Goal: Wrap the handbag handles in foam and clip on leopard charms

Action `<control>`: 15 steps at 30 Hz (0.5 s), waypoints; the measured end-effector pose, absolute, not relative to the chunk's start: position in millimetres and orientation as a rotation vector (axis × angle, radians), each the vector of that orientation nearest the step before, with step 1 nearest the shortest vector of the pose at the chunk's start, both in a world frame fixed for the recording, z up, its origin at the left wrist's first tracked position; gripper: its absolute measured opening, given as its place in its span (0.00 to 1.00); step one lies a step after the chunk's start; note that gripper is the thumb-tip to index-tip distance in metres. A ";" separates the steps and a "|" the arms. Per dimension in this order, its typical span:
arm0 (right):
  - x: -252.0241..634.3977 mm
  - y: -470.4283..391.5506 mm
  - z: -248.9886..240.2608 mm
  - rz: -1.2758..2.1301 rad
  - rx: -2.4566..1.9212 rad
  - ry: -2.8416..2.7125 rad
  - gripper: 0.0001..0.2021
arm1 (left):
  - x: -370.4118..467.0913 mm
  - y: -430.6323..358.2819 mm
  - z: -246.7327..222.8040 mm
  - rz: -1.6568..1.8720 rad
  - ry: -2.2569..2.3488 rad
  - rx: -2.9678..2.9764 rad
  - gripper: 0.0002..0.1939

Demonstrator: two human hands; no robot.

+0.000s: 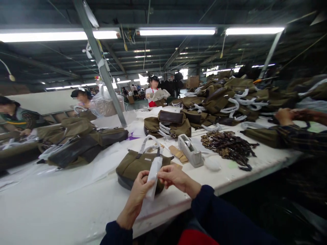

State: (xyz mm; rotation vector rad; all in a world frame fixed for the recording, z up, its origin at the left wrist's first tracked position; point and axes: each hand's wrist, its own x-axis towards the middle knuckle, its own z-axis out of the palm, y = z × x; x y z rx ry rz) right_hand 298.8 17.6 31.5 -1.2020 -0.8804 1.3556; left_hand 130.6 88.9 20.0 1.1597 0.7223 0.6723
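An olive-green handbag (131, 166) with a dark lower part stands on the white table in front of me. Its handle (145, 140) is wrapped in white material. A white paper-like wrapped strip (154, 172) hangs in front of the bag from a dark strap end. My left hand (141, 185) is closed on the lower part of this strip, thumb on top. With fingers pinched, my right hand (175, 177) holds the strip's right edge. Just beyond my right hand are a grey tape dispenser (191, 151) and brown card pieces (178, 153).
Brown patterned straps (227, 144) lie heaped to the right. Olive bags pile up at the back right (217, 98) and left (79, 143). A slanted metal post (102, 64) rises beyond the table. Co-workers sit at left; another person's hands (286, 115) work at right.
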 end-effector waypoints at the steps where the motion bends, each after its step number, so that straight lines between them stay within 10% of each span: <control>1: 293.3 26.0 29.9 1.324 -1.268 -0.917 0.16 | 130.4 88.7 19.2 0.674 0.710 1.162 0.28; 15: 291.7 41.5 2.8 1.163 -1.659 -0.975 0.22 | 128.9 91.3 10.9 0.753 0.644 1.081 0.29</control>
